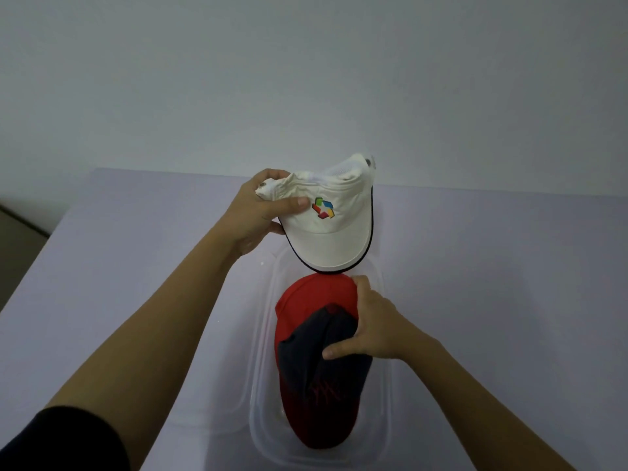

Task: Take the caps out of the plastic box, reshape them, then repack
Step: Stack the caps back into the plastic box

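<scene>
Head view: the white cap [339,239] is pinched at its crumpled crown by the left hand [258,212], the thumb laid on the front panel beside the logo [323,208]. Its brim hangs below and right of that grip, over the far end of the box [263,385]. The dark cap [316,362] is gripped by the right hand [373,321], fingers curled over its crown. A red cap [306,297] lies under that grip, inside the box.

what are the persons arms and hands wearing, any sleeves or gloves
No gloves, rings or watch on the left hand or right hand. A black fabric sleeve covers the upper part of the left arm; both forearms are bare, and no right sleeve is in view.
</scene>
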`<action>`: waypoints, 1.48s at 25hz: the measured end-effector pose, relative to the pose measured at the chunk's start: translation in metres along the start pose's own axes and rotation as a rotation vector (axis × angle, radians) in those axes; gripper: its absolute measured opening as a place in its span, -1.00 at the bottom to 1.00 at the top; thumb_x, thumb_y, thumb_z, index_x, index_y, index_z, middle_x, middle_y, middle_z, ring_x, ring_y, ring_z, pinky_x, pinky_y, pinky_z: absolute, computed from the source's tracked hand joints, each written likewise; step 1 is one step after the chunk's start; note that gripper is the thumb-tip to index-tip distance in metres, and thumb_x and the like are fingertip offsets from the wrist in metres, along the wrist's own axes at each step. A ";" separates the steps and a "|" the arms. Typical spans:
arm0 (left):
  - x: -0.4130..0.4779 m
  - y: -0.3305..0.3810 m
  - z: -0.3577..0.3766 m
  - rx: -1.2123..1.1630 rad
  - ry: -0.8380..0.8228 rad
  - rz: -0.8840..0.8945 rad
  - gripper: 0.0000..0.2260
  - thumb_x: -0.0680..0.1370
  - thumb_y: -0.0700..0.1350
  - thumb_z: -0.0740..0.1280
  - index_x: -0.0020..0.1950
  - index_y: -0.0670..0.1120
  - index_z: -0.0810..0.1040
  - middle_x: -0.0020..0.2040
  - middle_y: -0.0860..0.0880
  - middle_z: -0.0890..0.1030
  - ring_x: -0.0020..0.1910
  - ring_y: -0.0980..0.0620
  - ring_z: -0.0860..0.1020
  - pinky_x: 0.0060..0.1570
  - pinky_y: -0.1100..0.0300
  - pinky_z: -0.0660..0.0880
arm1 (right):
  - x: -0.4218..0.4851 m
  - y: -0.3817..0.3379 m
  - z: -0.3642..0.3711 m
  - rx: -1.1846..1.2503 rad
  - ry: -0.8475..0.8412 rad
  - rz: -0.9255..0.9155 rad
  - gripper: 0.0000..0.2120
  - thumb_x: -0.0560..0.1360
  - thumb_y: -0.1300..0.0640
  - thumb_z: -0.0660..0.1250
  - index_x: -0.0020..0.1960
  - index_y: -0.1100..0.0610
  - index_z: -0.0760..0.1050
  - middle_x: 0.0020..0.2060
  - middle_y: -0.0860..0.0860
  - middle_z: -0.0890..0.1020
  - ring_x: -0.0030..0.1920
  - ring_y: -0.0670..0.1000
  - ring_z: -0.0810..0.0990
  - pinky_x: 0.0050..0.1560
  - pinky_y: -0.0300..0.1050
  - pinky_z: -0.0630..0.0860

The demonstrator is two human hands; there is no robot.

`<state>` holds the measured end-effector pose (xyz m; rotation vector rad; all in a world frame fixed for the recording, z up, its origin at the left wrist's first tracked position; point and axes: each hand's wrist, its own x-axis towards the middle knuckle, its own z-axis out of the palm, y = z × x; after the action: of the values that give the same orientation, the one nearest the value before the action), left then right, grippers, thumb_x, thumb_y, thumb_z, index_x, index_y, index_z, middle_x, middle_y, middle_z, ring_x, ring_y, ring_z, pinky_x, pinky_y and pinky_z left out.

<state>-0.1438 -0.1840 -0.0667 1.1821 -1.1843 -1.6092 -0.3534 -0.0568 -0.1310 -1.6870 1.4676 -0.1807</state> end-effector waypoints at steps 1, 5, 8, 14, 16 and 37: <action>0.000 0.001 0.001 -0.015 -0.003 0.019 -0.66 0.31 -0.26 0.50 0.01 -0.04 0.51 -0.01 -0.09 0.63 0.01 -0.13 0.62 0.00 -0.33 0.48 | -0.003 0.001 0.000 -0.015 0.003 -0.006 0.06 0.00 -0.35 0.54 0.31 -0.09 0.06 0.14 -0.05 0.46 0.12 0.01 0.49 0.21 0.08 0.47; 0.006 0.006 0.004 -0.011 0.015 0.086 -0.68 0.33 -0.28 0.51 -0.04 -0.02 0.50 -0.04 -0.05 0.63 -0.01 -0.10 0.63 0.00 -0.27 0.51 | -0.008 -0.001 0.002 -0.057 -0.002 -0.033 0.05 0.00 -0.40 0.49 0.31 -0.14 0.02 0.20 -0.06 0.42 0.17 0.01 0.46 0.25 0.11 0.43; 0.006 -0.006 0.005 0.186 -0.114 0.015 -0.66 0.31 -0.28 0.54 -0.05 0.00 0.52 -0.06 -0.04 0.61 -0.04 -0.10 0.61 -0.04 -0.18 0.51 | -0.010 -0.006 0.002 -0.138 0.032 -0.060 0.06 0.01 -0.44 0.46 0.32 -0.11 0.03 0.17 -0.05 0.43 0.14 0.01 0.45 0.29 0.07 0.37; 0.003 -0.035 -0.002 0.310 -0.310 -0.277 -0.66 0.38 -0.25 0.50 0.09 -0.09 0.50 0.08 -0.14 0.63 0.04 -0.14 0.64 -0.10 -0.09 0.61 | -0.015 -0.008 0.003 -0.262 0.068 -0.085 0.07 0.05 -0.48 0.39 0.36 -0.04 0.02 0.18 -0.06 0.42 0.15 -0.01 0.42 0.35 0.09 0.26; 0.004 -0.035 0.000 0.315 -0.348 -0.293 -0.67 0.39 -0.26 0.49 0.09 -0.09 0.49 0.06 -0.12 0.63 0.03 -0.12 0.64 -0.17 0.00 0.60 | -0.018 -0.011 0.003 -0.289 0.072 -0.103 0.07 0.08 -0.48 0.39 0.38 -0.02 0.02 0.21 -0.07 0.40 0.18 -0.02 0.40 0.37 0.05 0.22; 0.010 -0.040 -0.002 0.365 -0.458 -0.407 -0.61 0.42 -0.35 0.42 0.21 -0.21 0.44 0.12 -0.17 0.63 0.08 -0.17 0.63 0.12 -0.27 0.49 | 0.028 0.052 -0.021 0.300 0.331 0.282 -0.62 0.61 0.08 0.10 0.41 0.14 0.28 -0.03 0.10 0.49 -0.27 -0.06 0.51 -0.30 -0.32 0.43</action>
<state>-0.1467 -0.1843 -0.1076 1.3919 -1.6611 -2.1089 -0.3965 -0.0881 -0.1646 -1.2345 1.8019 -0.5176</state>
